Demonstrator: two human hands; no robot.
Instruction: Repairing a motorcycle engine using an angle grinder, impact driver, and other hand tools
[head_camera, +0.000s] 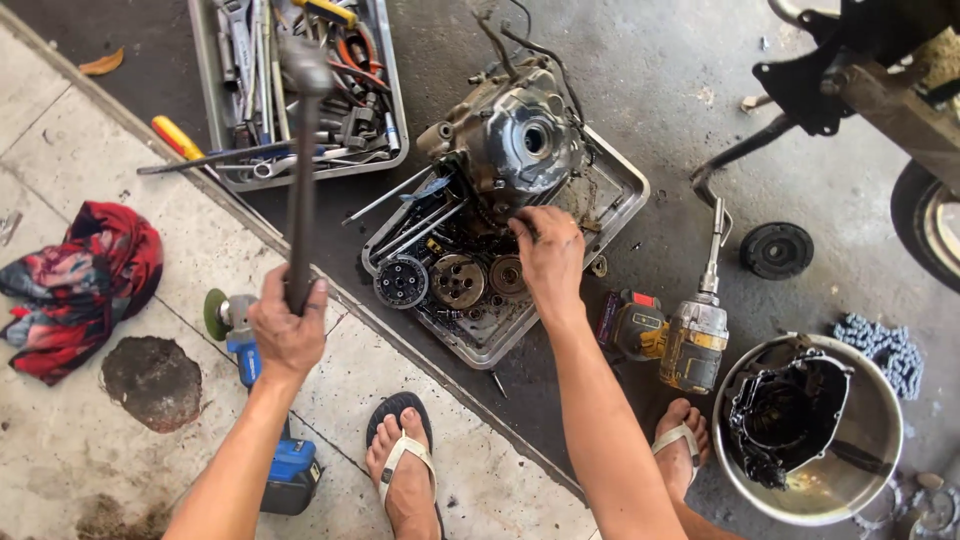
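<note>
Two hands split the work — left hand (288, 335) fisted on a hammer (303, 150), shaft near-vertical, head toward the toolbox (205, 90); right hand (548, 255), fingers curled, steadies the engine (510, 140) at the tray (625, 190) centre — up-right of the hammer.

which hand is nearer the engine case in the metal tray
Right. The right hand rests in the metal tray, against the lower edge of the engine case. The left hand is well off to the left over the pavement, holding up a hammer.
</note>
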